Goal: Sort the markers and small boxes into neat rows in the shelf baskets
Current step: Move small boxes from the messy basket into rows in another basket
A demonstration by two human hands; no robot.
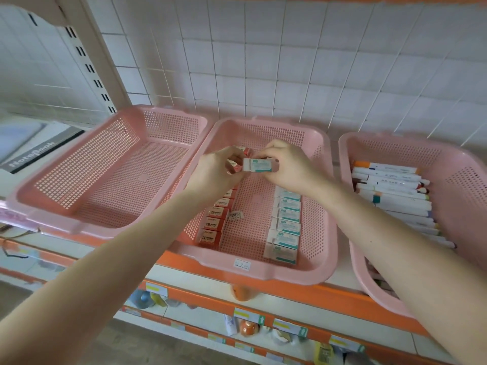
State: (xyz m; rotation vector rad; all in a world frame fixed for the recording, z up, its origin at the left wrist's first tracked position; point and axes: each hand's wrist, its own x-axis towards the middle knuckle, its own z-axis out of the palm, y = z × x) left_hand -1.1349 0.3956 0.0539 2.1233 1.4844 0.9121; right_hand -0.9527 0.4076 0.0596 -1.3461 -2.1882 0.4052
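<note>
Hands meet over the middle basket (263,275). We see the right hand (290,167) pinching a white-and-teal box (257,165) by its right end, fingers (264,155) curled down tight on it, box level and lifted clear of the basket floor. Left hand (216,173) has its fingers (233,154) curled round a red box (235,167); the two held boxes look to be touching. Below, a row of red boxes (214,222) runs along the basket's left wall and a row of white-and-teal boxes (286,225) along its right wall, with a loose barcode sticker (235,215) on the mesh between. Markers (392,196) lie stacked in the right basket (345,154). Left basket (79,225) sits just beside the middle one.
</note>
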